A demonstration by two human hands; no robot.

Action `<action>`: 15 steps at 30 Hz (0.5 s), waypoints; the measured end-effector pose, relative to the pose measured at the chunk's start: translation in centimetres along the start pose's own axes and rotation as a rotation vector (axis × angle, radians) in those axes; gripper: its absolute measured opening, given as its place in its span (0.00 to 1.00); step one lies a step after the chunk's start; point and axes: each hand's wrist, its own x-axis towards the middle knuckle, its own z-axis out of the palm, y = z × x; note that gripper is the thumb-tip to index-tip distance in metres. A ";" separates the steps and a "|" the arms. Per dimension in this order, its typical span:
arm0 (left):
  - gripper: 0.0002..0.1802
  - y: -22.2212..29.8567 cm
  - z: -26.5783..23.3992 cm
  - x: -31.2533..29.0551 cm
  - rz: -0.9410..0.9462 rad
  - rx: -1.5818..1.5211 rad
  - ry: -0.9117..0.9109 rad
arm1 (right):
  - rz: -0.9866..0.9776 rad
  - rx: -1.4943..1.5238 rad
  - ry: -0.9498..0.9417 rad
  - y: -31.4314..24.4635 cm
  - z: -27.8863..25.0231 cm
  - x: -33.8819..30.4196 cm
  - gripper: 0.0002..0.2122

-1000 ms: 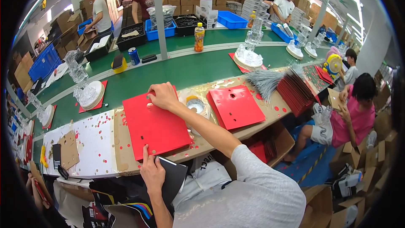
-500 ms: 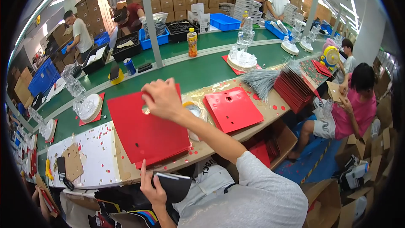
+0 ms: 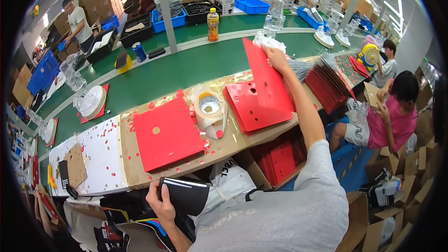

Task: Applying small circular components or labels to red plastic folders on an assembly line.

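My right hand (image 3: 276, 59) pinches the edge of a red card sheet (image 3: 267, 81) with punched holes. This sheet stands tilted above the right stack of red cards (image 3: 249, 116). To the left, another red card pile (image 3: 170, 135) with one round hole lies flat on the brown worktop. At the bench's near edge, my left hand (image 3: 161, 205) is low, its thumb apart from its loosely bent fingers. The thumb overlaps a black piece with white stripes (image 3: 189, 198); I see no grip on it. Between the stacks sits a tape roll (image 3: 208, 105).
Beyond the worktop runs a green conveyor (image 3: 186, 72) with clear plastic pieces on white round bases (image 3: 91, 102). A metal post (image 3: 167, 14) rises from it. An open carton of red cards (image 3: 280, 163) stands below the bench. A person in pink (image 3: 394, 116) sits at right.
My right hand has moved from the left pile to the right stack and now holds a tilted red sheet there. My left hand has drawn down, away from the left pile.
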 end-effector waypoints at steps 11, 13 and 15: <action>0.11 2.0 2.1 0.1 -0.082 -0.255 -0.117 | -0.118 -0.227 -0.199 6.7 11.7 -3.4 0.27; 0.11 2.1 2.0 -0.2 -0.105 -0.272 -0.100 | -0.140 -0.240 -0.145 6.9 12.3 -3.7 0.25; 0.09 2.5 1.9 0.1 -0.167 -0.309 -0.136 | -0.174 -0.245 -0.077 6.9 12.6 -3.8 0.24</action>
